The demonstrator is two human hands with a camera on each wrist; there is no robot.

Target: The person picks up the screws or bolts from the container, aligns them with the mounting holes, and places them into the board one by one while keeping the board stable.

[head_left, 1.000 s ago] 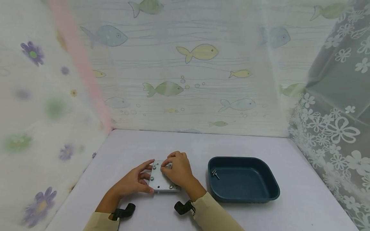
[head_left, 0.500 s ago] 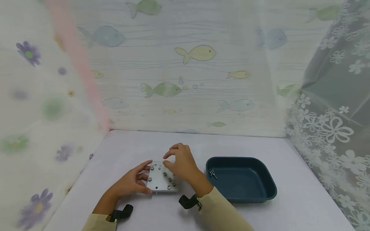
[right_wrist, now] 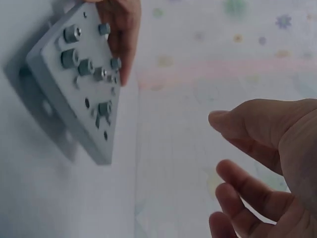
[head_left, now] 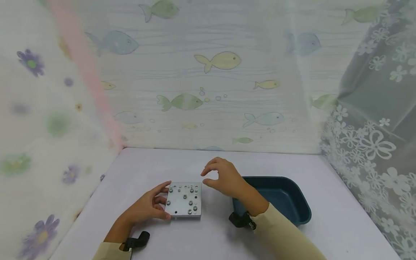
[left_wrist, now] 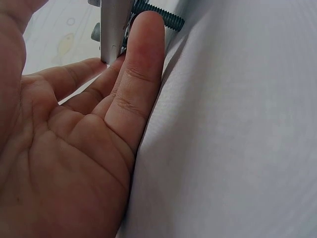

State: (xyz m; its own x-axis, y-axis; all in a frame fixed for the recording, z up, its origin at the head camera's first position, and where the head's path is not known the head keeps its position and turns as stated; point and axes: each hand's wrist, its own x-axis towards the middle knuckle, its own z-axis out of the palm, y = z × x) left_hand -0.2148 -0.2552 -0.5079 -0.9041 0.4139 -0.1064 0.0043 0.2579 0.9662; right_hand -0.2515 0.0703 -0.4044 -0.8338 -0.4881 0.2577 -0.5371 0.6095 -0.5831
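A square silver metal plate (head_left: 179, 203) sits on the table in the head view, raised slightly on screw ends. Several socket-head screws (head_left: 185, 196) stand in it, and some holes are bare. My left hand (head_left: 147, 204) grips its left side, thumb at the near corner and index finger at the far one. In the left wrist view a threaded screw shank (left_wrist: 171, 20) sticks out below the plate, beside a finger. To the right of the plate my right hand (head_left: 225, 177) hovers with thumb and fingers apart, holding nothing.
A dark blue tray (head_left: 297, 193) stands on the white tabletop (head_left: 328, 224) at the right, partly covered by my right forearm. Patterned curtains (head_left: 182, 65) hang behind the table and at both sides.
My right hand has let go of a screw at the plate's far right and moved right, toward the tray. The left hand keeps its grip on the plate.
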